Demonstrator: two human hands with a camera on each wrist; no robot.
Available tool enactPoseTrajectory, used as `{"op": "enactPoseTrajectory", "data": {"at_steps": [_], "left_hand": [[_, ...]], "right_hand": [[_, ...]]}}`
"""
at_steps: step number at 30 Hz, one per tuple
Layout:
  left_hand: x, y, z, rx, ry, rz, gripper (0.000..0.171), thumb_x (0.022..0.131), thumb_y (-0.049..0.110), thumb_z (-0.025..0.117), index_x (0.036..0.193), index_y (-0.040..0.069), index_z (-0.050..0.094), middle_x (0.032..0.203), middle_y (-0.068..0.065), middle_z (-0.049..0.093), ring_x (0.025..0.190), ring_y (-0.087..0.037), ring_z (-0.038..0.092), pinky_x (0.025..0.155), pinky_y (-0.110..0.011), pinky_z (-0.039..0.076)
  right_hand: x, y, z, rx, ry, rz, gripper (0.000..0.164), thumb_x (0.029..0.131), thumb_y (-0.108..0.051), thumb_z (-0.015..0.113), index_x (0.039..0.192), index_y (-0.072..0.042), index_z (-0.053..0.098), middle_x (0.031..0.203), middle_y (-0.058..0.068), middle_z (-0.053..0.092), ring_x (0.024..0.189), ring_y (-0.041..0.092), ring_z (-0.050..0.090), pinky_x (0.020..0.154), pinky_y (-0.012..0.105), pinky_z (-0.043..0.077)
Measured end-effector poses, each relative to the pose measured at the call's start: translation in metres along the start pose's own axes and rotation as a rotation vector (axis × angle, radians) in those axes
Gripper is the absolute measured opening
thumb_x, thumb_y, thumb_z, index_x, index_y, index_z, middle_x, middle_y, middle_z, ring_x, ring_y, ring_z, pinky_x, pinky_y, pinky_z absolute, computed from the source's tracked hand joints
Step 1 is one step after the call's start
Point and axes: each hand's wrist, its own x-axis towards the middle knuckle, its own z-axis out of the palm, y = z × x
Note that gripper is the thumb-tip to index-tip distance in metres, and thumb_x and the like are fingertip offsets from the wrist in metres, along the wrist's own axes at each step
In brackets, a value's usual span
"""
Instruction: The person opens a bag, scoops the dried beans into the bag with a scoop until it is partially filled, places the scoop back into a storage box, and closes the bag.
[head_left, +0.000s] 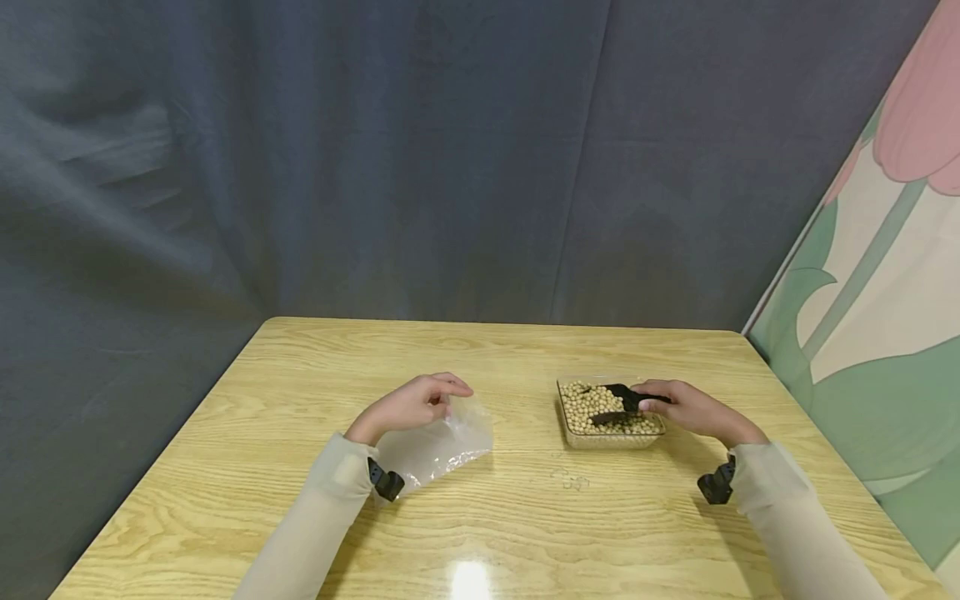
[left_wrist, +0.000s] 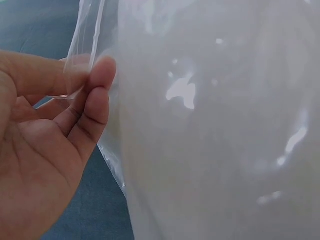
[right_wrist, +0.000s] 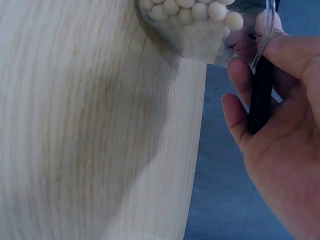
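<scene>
My left hand [head_left: 416,404] pinches the upper edge of a clear plastic bag [head_left: 438,450] above the left-middle of the table. In the left wrist view, thumb and fingertips meet on the bag's mouth edge, and its wrinkled clear film [left_wrist: 215,135] fills the right side. My right hand [head_left: 693,410] grips the black handle [right_wrist: 261,95] of a scoop [head_left: 621,393]. The scoop's head lies among pale round beans [head_left: 581,410] in a clear rectangular container [head_left: 611,442]. The container stands on the table, right of the bag. Beans hide part of the scoop.
A few thin clear loops [head_left: 572,480] lie on the wooden table [head_left: 517,533] in front of the container. Behind the table hangs a dark blue curtain [head_left: 420,167]. A painted panel with flowers [head_left: 885,350] stands along the right side.
</scene>
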Motion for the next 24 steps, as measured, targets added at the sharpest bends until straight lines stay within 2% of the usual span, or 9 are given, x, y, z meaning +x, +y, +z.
{"op": "enactPoseTrajectory", "data": {"at_steps": [11,24], "left_hand": [[0.0006,0.0024,0.0002,-0.008,0.009,0.003,0.042,0.091,-0.009,0.046,0.132,-0.004,0.055,0.132,-0.015,0.054,0.065,-0.008,0.044,0.059,-0.019,0.035],[-0.0003,0.0004,-0.0004,-0.003,-0.004,0.013,0.043,0.09,-0.009,0.044,0.132,-0.005,0.054,0.131,-0.016,0.054,0.061,-0.007,0.039,0.058,-0.019,0.034]], "right_hand": [[-0.0015,0.0056,-0.0005,0.029,0.0,0.019,0.053,0.1,-0.026,0.048,0.139,0.009,0.044,0.142,0.038,0.035,0.129,0.055,0.036,0.098,0.06,0.04],[-0.0043,0.0063,0.0003,0.08,0.005,0.039,0.052,0.101,-0.026,0.048,0.141,0.007,0.042,0.144,0.037,0.034,0.13,0.054,0.035,0.098,0.06,0.04]]}}
